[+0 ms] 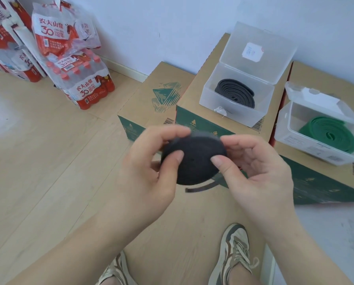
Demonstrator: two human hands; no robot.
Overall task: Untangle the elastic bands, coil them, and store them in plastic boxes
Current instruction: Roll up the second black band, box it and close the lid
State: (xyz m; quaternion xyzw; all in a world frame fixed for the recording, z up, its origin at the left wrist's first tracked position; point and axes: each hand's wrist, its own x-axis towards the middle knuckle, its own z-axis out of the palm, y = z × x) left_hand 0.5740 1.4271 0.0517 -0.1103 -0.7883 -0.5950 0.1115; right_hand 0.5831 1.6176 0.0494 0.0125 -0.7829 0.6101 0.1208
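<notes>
1. Black flat elastic band wound into a round disc (192, 159): it is held in the air in front of the brown cardboard cartons (143, 93), not yet in a box.
2. Grip: the left hand (149, 173) pinches the disc's left rim, thumb on the near face and fingers behind. The right hand (258, 167) pinches the right rim the same way. Both hands are clamped on the disc.
3. A short loose tail (200, 187) hangs below the disc's lower edge. Coiling appears nearly complete; the last turn is not yet laid.
4. Procedure: press both thumbs flat on the face so the turns cannot spring apart or slide sideways. Turn the disc with one hand and lay the tail onto the rim under light tension with the other.
5. Storage: a clear lidded plastic box (209, 99), open on the middle carton's top, holds a black coil (235, 93). A second clear box (285, 138), open near the right carton's front edge, holds a green coil (330, 134). No empty box is in view.
</notes>
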